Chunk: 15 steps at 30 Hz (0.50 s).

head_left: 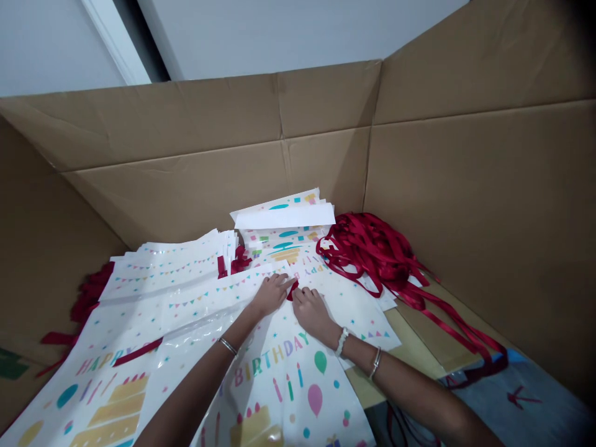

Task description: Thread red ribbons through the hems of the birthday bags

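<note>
My left hand [274,294] and my right hand [313,312] meet at the upper edge of a white sheet-like piece [279,323] printed "BIRTHDAY" with balloons, candles and a cake. A short bit of dark red ribbon [292,290] shows between my fingertips. Both hands are closed at it, the left index finger stretched across its top; the fingertips' exact grip is partly hidden. To the left, overlapping printed pieces [125,310] spread out in a stack, with a loose ribbon strip [138,352] lying on top.
A heap of long red ribbons [372,251] lies at the right, strands trailing forward. More printed pieces [284,217] with a folded white edge lean at the back. Ribbon ends [88,298] stick out at the left. Tall cardboard walls [209,130] surround the work area.
</note>
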Motion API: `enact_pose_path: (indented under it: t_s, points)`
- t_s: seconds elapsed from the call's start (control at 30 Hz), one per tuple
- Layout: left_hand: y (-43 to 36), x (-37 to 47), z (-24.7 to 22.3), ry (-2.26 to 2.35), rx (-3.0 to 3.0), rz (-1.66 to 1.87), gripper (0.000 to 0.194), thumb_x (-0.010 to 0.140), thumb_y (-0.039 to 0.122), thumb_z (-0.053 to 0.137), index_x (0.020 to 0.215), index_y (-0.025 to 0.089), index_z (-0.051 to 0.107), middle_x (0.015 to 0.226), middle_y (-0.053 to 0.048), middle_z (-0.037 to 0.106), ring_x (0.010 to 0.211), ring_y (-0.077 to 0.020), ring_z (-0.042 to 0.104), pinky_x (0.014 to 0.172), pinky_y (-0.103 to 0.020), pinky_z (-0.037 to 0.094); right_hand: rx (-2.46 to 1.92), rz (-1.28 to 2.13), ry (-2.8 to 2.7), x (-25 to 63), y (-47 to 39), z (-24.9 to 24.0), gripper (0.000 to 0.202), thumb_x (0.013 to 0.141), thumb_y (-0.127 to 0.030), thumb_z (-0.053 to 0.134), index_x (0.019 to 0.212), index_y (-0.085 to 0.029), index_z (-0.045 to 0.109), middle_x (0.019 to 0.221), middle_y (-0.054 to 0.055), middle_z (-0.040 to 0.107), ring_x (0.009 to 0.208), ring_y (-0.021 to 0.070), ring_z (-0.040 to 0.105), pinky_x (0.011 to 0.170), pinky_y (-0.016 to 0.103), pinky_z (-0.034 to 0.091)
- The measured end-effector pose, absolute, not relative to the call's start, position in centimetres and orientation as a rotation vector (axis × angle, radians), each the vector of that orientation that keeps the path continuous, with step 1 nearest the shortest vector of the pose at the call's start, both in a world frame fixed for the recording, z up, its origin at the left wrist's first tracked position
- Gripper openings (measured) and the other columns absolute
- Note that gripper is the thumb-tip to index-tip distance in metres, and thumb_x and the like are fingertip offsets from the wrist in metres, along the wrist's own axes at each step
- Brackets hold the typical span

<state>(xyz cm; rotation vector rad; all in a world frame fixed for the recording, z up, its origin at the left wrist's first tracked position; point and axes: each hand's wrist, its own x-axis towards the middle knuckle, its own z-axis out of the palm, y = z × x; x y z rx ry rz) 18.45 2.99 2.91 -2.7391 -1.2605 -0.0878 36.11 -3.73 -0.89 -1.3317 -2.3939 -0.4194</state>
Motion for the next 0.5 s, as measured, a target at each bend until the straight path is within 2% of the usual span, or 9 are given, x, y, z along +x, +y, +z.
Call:
enact_pose_path:
  t_s: [0.23, 0.37, 0.5]
  points:
    - [3.4, 19.1, 2.8, -1.302, -2.717, -0.061, 0.052, 0.098, 0.021, 0.040, 0.147, 0.030, 0.054, 0.135, -0.013, 0.055, 0.122, -0.0301, 0.048, 0.097, -0.043, 0.040, -1.336, -0.416, -2.389, 35.9, -3.6, -1.1, 0.024, 0.097, -0.011, 0.049, 0.102, -0.011, 0.072, 0.107, 0.014, 0.065, 0.094, 0.0271, 0.048, 0.079, 0.042, 0.035]
    - [3.2, 20.0, 3.1, -1.440, -2.719, -0.081, 0.048, 0.097, 0.024, 0.042, 0.142, 0.030, 0.058, 0.135, -0.011, 0.055, 0.121, -0.0285, 0.051, 0.099, -0.041, 0.041, -1.322, -0.414, -2.376, 35.9, -3.8, -1.0, 0.027, 0.101, -0.018, 0.046, 0.102, -0.012, 0.072, 0.109, 0.014, 0.065, 0.096, 0.0270, 0.048, 0.080, 0.042, 0.034]
    - [2.2, 16.0, 4.1, -1.638, -2.714, -0.325, 0.051, 0.093, 0.021, 0.048, 0.143, 0.028, 0.055, 0.139, -0.008, 0.057, 0.125, -0.0260, 0.051, 0.105, -0.041, 0.040, -1.307, -0.390, -2.380, 36.2, -4.0, -0.9, 0.028, 0.102, -0.021, 0.046, 0.101, -0.013, 0.072, 0.110, 0.013, 0.066, 0.097, 0.0265, 0.048, 0.081, 0.041, 0.033]
